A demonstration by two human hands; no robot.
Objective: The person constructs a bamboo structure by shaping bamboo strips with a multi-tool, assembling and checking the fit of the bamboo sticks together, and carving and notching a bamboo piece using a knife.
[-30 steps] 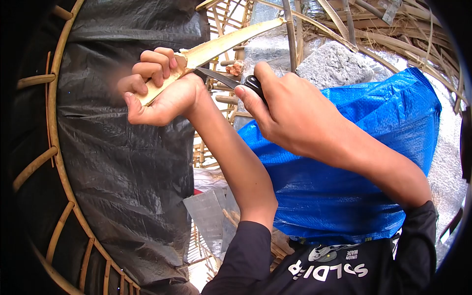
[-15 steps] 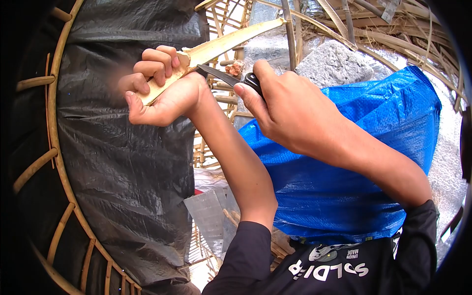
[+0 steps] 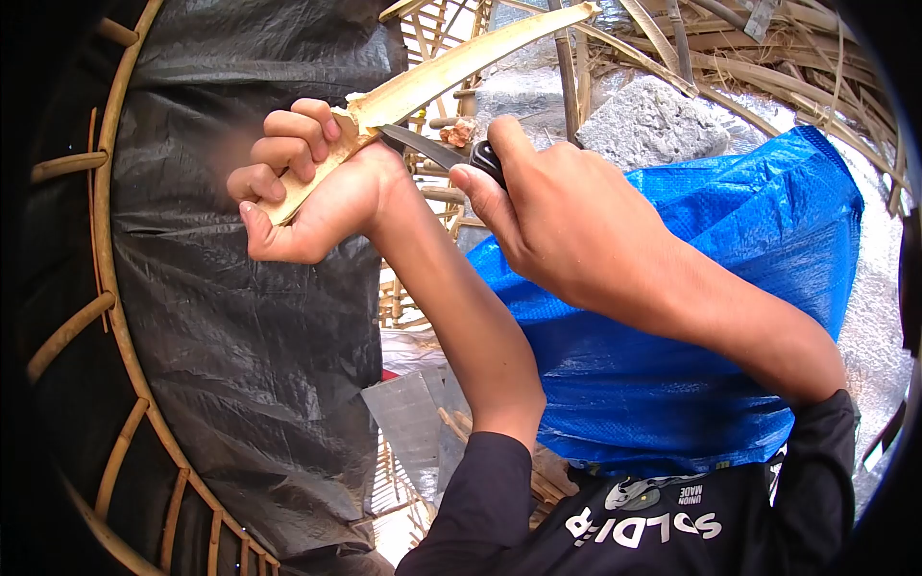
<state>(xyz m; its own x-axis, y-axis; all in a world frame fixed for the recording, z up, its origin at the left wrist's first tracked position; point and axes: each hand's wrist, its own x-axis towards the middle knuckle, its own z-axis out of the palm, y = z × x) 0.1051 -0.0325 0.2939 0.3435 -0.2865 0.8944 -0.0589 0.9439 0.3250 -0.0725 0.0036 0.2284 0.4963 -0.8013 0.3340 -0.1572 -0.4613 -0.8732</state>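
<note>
My left hand (image 3: 331, 209) is closed around the lower end of a long, pale strip of split bamboo (image 3: 432, 82), with fingers curled over it. Beyond the fist, the strip slants up to the right and shows a rough, partly split spot just past the fingers. My right hand (image 3: 591, 226) grips a knife (image 3: 424, 146) by its black handle, thumb laid along it. The blade points left, its tip against or just under the strip beside my left wrist; exact contact is hard to see.
A blue woven plastic sheet (image 3: 672, 365) covers my lap. Black plastic sheeting (image 3: 250, 317) hangs at left beside a curved bamboo frame (image 3: 108, 240). A grey rough block (image 3: 653, 125) and piled bamboo strips (image 3: 788, 67) lie at the upper right.
The strip's far end has shifted up and to the right. My left hand has dropped slightly left and down, and the knife has moved a little left.
</note>
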